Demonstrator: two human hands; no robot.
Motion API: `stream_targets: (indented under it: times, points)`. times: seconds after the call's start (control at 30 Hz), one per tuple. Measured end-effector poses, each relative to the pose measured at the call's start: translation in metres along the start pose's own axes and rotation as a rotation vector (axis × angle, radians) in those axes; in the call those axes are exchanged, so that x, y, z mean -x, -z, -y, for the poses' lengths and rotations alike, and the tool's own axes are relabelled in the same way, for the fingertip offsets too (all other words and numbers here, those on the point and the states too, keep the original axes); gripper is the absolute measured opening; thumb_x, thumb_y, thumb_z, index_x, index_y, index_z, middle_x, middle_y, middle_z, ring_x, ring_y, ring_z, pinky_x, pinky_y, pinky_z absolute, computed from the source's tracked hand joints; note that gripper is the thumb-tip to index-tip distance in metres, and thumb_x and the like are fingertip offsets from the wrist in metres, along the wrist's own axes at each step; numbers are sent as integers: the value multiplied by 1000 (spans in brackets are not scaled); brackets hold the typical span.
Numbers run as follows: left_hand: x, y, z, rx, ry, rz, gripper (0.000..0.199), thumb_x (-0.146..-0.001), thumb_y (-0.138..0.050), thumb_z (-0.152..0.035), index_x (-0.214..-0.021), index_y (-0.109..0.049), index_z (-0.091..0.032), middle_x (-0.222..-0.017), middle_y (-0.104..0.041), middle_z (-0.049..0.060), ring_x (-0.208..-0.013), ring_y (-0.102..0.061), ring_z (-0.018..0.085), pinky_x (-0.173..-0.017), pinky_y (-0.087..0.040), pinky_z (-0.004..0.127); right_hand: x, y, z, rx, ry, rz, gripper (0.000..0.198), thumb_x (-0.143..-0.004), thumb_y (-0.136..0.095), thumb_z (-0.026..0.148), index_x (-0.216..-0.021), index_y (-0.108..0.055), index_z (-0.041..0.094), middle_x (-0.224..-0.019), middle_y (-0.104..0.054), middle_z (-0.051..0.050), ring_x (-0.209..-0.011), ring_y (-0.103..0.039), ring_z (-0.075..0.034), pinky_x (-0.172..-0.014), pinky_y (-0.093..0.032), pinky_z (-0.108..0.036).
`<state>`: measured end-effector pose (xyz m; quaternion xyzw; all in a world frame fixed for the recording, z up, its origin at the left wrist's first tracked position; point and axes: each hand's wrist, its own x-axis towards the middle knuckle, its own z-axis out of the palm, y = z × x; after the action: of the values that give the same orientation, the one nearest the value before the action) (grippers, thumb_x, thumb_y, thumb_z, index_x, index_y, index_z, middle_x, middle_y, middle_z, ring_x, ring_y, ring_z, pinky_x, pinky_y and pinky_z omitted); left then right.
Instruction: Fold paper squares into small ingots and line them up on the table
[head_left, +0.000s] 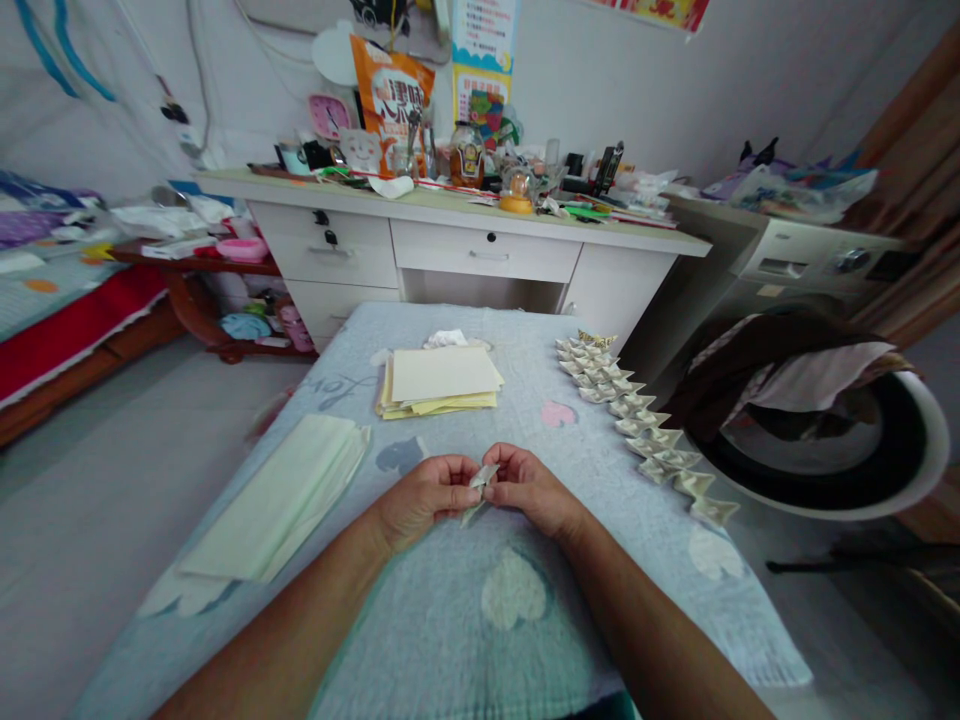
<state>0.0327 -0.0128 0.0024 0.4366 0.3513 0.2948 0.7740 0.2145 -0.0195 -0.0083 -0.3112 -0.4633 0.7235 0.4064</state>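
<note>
The left hand [429,494] and right hand [537,492] pinch a small folded paper [485,475] between them, over the cloth-covered bench [427,630]. Pulling too hard could rip it or spoil its folds.

- Lit softly & fairly evenly, med. brightness, w/ cool blue-grey cast; can't pin down exact light source.
- Brightest approx. ctr., on pale paper stack [446,373].
- Dimmer twd R edge, esp. nr curtain [911,215], & in desk recess [480,290].
- Shaded only lightly beneath L hand [420,495] & R hand [536,490].
- Stretched wide-angle at edges, e.g. washing machine door [926,440].
- Smeary in corners; soft on fine detail, e.g. folded paper [484,476] btwn hands; too fuzzy to read small print on wall poster [484,35].
</note>
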Motion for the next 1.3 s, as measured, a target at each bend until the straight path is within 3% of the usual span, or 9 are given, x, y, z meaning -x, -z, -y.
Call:
stream_targets:
  times: [0.33, 0.57, 0.83, 1.03, 1.3]
  points:
    - [-2, 7, 5, -186, -15, 50, 32, -63, -74, -35, -78, -60, -11, -61, -44, -4, -55, -34, 7, -51, -22, 21, 0, 1, 1, 6, -10, 25, 39, -59, -84, 29, -83, -54, 18, -69, -58, 5, -62, -52, -8, -62, -39, -20]
    - [0, 2, 3, -166, -45, 55, 27, -69, -68, -36, -72, -54, -13, -59, -39, -5, -54, -32, 7, -51, -23, 21, 1, -2, 1, 2, -6, 40, 38, -62, -83, 30, -84, -54, 18, -71, -56, 5, -61, -49, -7, -58, -35, -18]
    - [0, -2, 2, -119, -71, 99, 26, -71, -68, -36, -75, -53, -14, -66, -48, -2, -56, -41, 8, -51, -31, 21, 2, 6, 7, 106, 122, 2, 38, -72, -75, 34, -103, -56, 22, -77, -52, 4, -61, -46, -8, -56, -35, -21]
    - [-2, -4, 4, -94, -88, 44, 28, -73, -70, -35, -80, -50, -16, -67, -53, -2, -52, -46, 7, -48, -34, 20, 1, 6, 8, 194, 157, -64, 26, -74, -73, 37, -85, -59, 18, -65, -49, 4, -56, -41, -8, -55, -32, -21]
    - [-3, -3, 5, -128, -86, -53, 33, -77, -67, -43, -89, -53, -16, -72, -56, -1, -58, -57, 11, -45, -38, 19, 1, 7, 7, 222, 182, -94, 30, -74, -73, 37, -91, -55, 20, -71, -50, 3, -62, -43, -10, -58, -33, -22]
